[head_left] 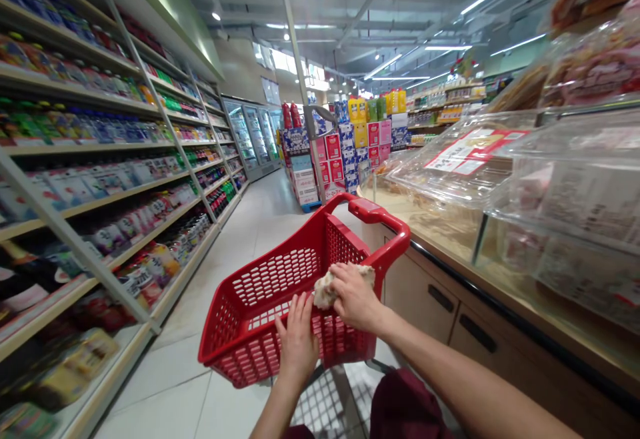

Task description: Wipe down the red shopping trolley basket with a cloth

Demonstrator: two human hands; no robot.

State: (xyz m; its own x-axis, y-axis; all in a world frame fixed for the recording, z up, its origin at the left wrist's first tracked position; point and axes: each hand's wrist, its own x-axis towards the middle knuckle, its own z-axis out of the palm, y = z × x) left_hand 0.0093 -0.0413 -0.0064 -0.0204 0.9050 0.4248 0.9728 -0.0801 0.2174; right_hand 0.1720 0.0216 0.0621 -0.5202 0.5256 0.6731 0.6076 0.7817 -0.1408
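A red plastic shopping cart [235,359] with slotted basket walls stands right in front of me. My right hand [353,292] is closed around a crumpled off-white cloth [324,290] and presses it on the near rim of the basket, towards the handle side. Beside it, my left hand [299,339] lies over the same rim with its fingers stretched out and nothing in them. The cart's red handle [395,242] rises on the right. Part of the near rim is hidden under both hands and the cloth.
Shelves of bottled drinks [105,129] run along the left. Glass-door fridges [253,129] stand at the back. Stacked boxes [333,159] sit beyond the cart. On the right, a wooden counter [425,286] with packaged food under clear covers comes close to the cart.
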